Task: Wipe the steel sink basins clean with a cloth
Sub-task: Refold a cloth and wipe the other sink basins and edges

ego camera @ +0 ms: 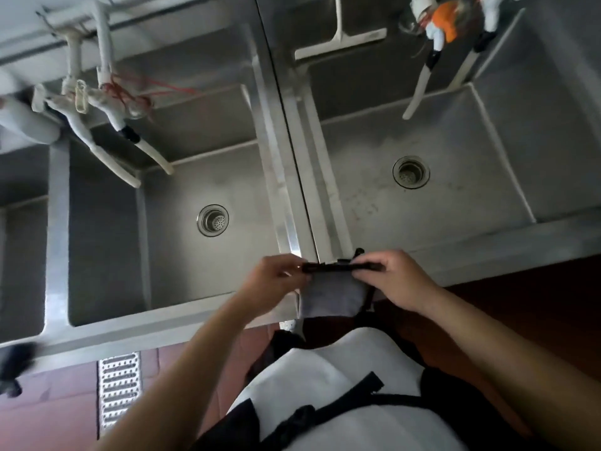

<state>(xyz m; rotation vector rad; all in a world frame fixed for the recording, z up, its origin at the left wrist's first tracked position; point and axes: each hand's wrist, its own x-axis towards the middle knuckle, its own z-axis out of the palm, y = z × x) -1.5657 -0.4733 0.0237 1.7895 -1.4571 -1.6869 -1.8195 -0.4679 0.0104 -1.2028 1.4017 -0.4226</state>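
Note:
A grey cloth [330, 296] with a black top edge hangs between my two hands, over the front rim where two steel basins meet. My left hand [276, 281] pinches the black edge at its left end. My right hand [395, 278] pinches the same edge at its right end. The left basin [107, 242] has a round drain [213, 220] in its floor. The right basin [461, 203] has its own drain [410, 172]. Both basins hold nothing, and their floors look dull and faintly speckled.
White taps [97, 125] wrapped with red thread hang over the left basin's back. More white taps [435, 50] with an orange piece hang over the right basin. A squeegee [340, 40] lies behind the right basin. A floor grate [118, 390] sits in red tiles below.

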